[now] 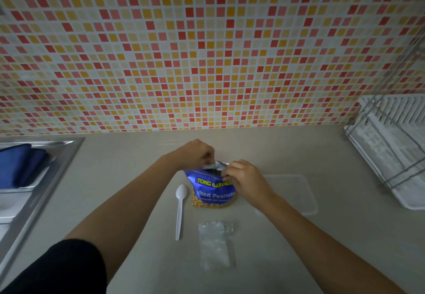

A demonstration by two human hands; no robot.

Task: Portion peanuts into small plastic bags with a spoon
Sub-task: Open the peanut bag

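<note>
A blue bag of salted peanuts (212,193) stands upright on the beige counter, a little past the middle. My left hand (195,153) pinches the far side of its silver top edge. My right hand (245,178) pinches the near right side of the same edge, and the mouth is pulled slightly apart. A white plastic spoon (180,208) lies flat just left of the bag, bowl pointing away from me. A small stack of clear plastic bags (216,243) lies on the counter in front of the peanut bag.
A clear plastic lid or tray (296,192) lies flat right of the bag. A white dish rack (391,146) stands at the far right. A steel sink (34,178) with a blue cloth (18,165) is on the left. A mosaic-tiled wall rises behind.
</note>
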